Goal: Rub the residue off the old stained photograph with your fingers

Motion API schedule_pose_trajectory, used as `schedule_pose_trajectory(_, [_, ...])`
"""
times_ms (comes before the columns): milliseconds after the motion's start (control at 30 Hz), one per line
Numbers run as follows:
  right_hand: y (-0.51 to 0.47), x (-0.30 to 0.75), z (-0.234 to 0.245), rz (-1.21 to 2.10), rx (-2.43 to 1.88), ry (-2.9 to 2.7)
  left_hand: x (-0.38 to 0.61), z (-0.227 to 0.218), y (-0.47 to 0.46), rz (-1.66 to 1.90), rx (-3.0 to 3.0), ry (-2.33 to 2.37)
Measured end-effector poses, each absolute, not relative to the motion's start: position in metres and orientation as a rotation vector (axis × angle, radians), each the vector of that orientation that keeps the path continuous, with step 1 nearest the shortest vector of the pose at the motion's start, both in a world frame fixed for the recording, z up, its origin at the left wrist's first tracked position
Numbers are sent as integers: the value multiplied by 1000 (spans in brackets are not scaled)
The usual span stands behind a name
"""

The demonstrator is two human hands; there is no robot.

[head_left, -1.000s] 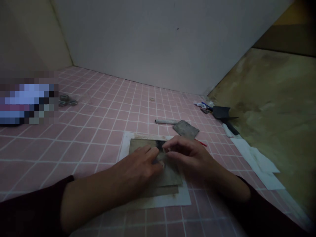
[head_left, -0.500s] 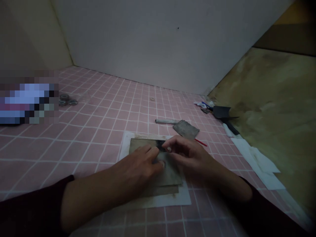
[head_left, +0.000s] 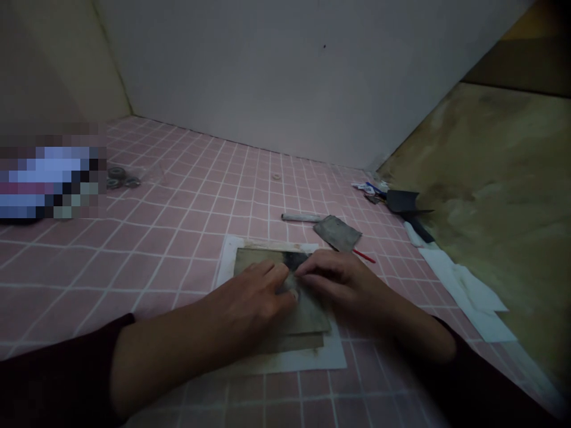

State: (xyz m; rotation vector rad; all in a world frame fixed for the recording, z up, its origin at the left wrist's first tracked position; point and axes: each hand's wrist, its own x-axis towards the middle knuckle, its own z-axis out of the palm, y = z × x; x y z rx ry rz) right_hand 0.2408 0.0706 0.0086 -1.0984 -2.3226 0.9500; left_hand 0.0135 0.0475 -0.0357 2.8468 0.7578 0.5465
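My left hand (head_left: 250, 300) lies palm down on a grey-brown abrasive sheet (head_left: 307, 315), fingers together and pressing near its middle. The sheet rests on a white paper (head_left: 334, 355) spread over the pink tiled surface (head_left: 178, 232). My right hand (head_left: 343, 282) meets the left from the right side, its fingers curled and pinched where the two hands touch. What the fingertips hold there is too small and dark to make out. A dark smudge (head_left: 294, 259) marks the sheet just beyond the fingers.
A metal scraper (head_left: 328, 227) lies beyond the sheet, a red stick (head_left: 364, 257) beside it. Small round metal parts (head_left: 119, 177) sit at the left. Dark tools and tubes (head_left: 392, 199) lie at the right by white tissues (head_left: 464, 288) and a worn mat (head_left: 499, 196). A white wall (head_left: 285, 77) closes the back.
My right hand's fingers have lowered slightly and pressed flatter against the sheet next to my left fingertips. My left hand has stayed put.
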Motion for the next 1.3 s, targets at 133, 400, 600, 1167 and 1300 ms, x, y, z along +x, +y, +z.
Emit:
schedule_pose_trajectory(133, [71,243,9,911,-1070,-2384,13,-36,47,539,2857,770])
schedule_pose_trajectory(400, [73,246,5,981,-1130,-2322,14,-34,47,611,2852,767])
schedule_pose_trajectory(600, [72,245,8,983,-1133,-2309,15,-35,47,617,2870,770])
schedule_pose_trajectory(1167, [77,249,4,603,-1104,-2495,15,-35,48,553,2891,777])
schedule_pose_trajectory(1300, [74,244,1,589,-1081,-2488,15,-35,48,590,2893,772])
